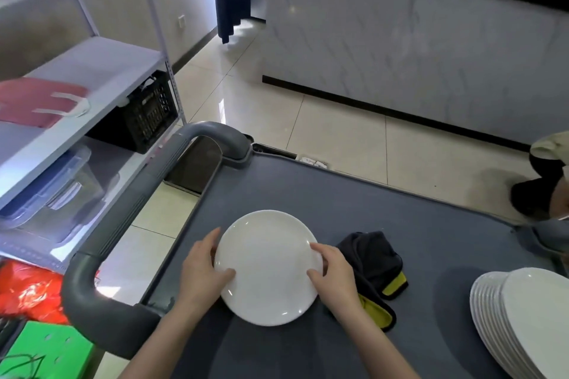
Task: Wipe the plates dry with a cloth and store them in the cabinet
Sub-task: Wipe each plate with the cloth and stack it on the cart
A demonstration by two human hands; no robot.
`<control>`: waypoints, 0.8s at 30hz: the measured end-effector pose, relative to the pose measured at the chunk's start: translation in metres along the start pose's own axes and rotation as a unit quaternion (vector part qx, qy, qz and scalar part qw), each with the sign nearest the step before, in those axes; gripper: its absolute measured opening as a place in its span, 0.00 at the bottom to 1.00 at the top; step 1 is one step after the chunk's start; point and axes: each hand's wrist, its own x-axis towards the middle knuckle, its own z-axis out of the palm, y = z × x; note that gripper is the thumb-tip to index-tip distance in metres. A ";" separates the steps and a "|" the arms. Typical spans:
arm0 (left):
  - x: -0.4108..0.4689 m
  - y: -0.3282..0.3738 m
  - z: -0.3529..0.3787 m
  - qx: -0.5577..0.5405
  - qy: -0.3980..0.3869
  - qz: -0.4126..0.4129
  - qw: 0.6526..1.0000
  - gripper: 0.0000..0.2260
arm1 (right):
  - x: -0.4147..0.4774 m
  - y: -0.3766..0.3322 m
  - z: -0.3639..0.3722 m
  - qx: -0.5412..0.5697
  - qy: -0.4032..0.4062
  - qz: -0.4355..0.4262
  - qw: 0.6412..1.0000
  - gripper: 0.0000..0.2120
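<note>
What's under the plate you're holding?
Grey cart top shows all around the plate, which is gripped at its edges by the left hand and right hand. The dark cloth lies beside it, running under the right hand. Directly beneath the plate is covered.

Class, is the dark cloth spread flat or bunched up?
Bunched up: the dark cloth lies in crumpled folds on the cart top, yellow edging showing.

White plate held at both edges by left hand and right hand, dark cloth beside it
</note>
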 end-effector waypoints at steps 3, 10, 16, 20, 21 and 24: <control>0.004 0.002 -0.005 -0.105 -0.024 -0.029 0.994 0.26 | 0.001 -0.004 -0.015 0.046 0.033 0.007 0.998 0.24; -0.007 0.021 0.012 -0.232 -0.141 -0.021 0.962 0.31 | 0.005 0.001 -0.044 0.080 0.061 0.006 0.995 0.23; -0.019 0.029 0.037 -0.303 -0.143 -0.021 0.942 0.34 | 0.002 0.016 -0.070 0.106 0.045 -0.001 0.993 0.24; -0.024 0.031 0.046 -0.338 -0.113 -0.046 0.933 0.29 | 0.000 0.030 -0.084 0.123 0.023 -0.025 0.992 0.21; -0.026 0.032 0.047 -0.340 -0.105 -0.049 0.933 0.28 | -0.001 0.036 -0.086 0.101 0.027 -0.030 0.994 0.20; -0.031 0.030 0.048 -0.342 -0.082 -0.055 0.934 0.28 | -0.009 0.060 -0.089 -0.040 0.035 -0.025 0.998 0.19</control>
